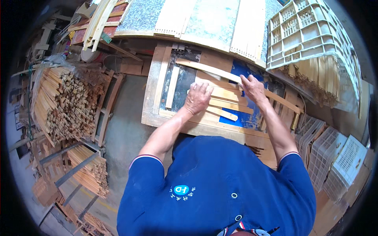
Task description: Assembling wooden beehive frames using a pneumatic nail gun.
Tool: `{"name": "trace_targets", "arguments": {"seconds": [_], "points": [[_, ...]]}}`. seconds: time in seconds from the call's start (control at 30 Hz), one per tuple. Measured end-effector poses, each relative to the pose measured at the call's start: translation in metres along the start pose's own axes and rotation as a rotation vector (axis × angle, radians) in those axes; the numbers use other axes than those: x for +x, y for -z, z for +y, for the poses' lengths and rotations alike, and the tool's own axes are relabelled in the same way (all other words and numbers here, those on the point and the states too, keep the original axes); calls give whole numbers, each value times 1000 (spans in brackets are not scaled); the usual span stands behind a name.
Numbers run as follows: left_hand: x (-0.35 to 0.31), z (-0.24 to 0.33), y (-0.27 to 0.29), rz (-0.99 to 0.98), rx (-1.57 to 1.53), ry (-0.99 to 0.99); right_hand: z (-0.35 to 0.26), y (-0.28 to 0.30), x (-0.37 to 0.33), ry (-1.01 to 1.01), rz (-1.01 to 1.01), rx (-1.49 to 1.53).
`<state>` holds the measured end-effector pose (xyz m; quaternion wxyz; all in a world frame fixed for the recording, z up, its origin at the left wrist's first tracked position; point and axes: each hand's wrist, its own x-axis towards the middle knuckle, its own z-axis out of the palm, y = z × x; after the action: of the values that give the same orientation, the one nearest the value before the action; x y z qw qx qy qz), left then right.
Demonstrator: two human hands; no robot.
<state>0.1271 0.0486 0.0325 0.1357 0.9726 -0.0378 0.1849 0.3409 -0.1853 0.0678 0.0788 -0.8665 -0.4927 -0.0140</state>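
Note:
My right hand (253,88) is closed around the middle of a long thin wooden strip (212,70), which slants across the bench from upper left to lower right. My left hand (199,98) bends its fingers over the left ends of several shorter wooden slats (232,105). These slats fan out to the right beneath the long strip, and their gripped ends are hidden by the hand. Under them lie brown board and a worn blue surface (227,121). A single short slat (172,87) lies apart, left of my left hand, on a dark part of the bench.
The wood-framed bench (151,112) stands before me, with a higher table (136,17) behind it. A white plastic crate (301,29) with strips below it is at the back right. Bundled wood sticks (71,104) stand at left; more crates (342,161) stand at right.

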Motion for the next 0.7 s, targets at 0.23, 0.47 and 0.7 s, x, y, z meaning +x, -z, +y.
{"name": "trace_targets", "arguments": {"seconds": [0.23,0.47,0.7], "points": [[9,19,-15,-202,60,109,13,-67,53,-127,-55,-58],[-2,12,33,-288,-53,177,10,-59,61,-314,-201,107],[-101,-22,93,-147,-36,817,-5,-37,13,-44,-233,310]]}}
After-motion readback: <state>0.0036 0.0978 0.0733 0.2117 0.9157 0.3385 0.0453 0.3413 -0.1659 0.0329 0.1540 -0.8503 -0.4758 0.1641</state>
